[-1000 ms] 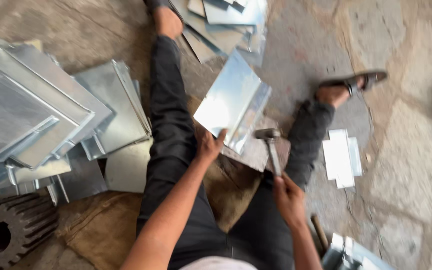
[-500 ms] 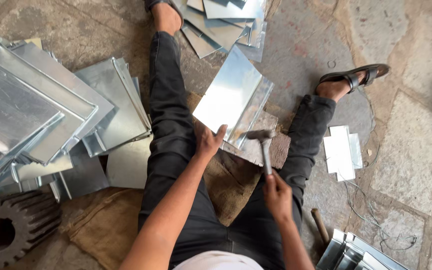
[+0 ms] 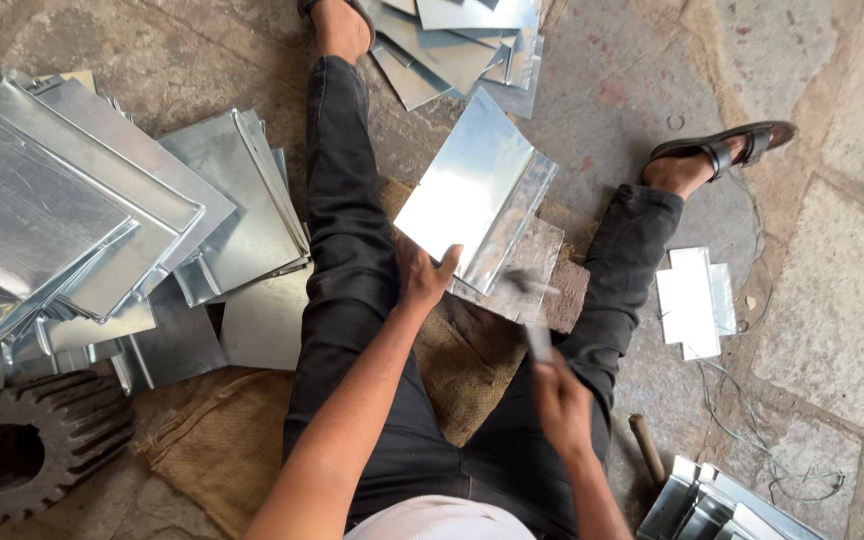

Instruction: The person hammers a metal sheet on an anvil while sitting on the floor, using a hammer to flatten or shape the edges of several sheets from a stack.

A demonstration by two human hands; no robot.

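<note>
Since the earlier frame, the hammer has come down toward the metal and now shows only as a blur, while the left hand stays on the sheet as before.

At the centre of the frame, the left hand lies at the lower left corner of the shiny folded metal sheet. Its thumb is spread over the top face and the other fingers go under the edge, so the hand is pinching the sheet. The sheet is tilted and reaches up and to the right from this hand. Its lower right edge rests on a flat grey block, which lies on brown sackcloth between the person's legs.

The right hand is below the centre, a little to the right, and is closed around the hammer handle. The blurred hammer head is above this hand, just beside the lower right edge of the sheet, over the block.

At the left of the frame lies a pile of similar metal sheets, and in the lower left corner a dark gear wheel. More sheets lie at the top centre. Small folded pieces lie on the stone floor at the right.
</note>
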